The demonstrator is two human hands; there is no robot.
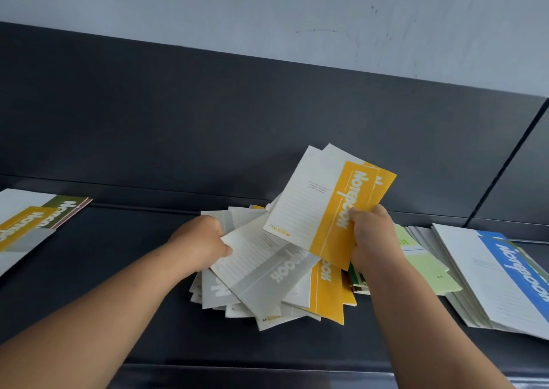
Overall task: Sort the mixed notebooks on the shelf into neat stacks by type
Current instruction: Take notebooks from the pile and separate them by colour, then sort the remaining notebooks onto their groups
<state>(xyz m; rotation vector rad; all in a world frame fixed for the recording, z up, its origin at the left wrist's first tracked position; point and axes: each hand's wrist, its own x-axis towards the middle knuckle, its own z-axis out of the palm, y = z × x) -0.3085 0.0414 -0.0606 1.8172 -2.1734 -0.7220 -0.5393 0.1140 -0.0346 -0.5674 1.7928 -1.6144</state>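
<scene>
Fingers of the right hand (pixel 370 237) clamp two yellow notebooks (pixel 323 198), held tilted above the pile (pixel 326 296). The left hand (pixel 202 244) pinches a grey notebook (pixel 261 269) on top of that fanned pile in the middle of the shelf (pixel 118 284). Just right lie pale-green notebooks (pixel 427 269), then a blue-topped stack (pixel 505 275); well left, a yellow-and-green stack (pixel 26 225).

Likely stationery shop or stockroom, dark grey metal display shelf (pixel 118 240) with back panel (pixel 178 121), blue-banded paper notebooks (pixel 505 275) stacked at 4 o'clock, yellow- and green-banded ones (pixel 35 219) at 9 o'clock
</scene>
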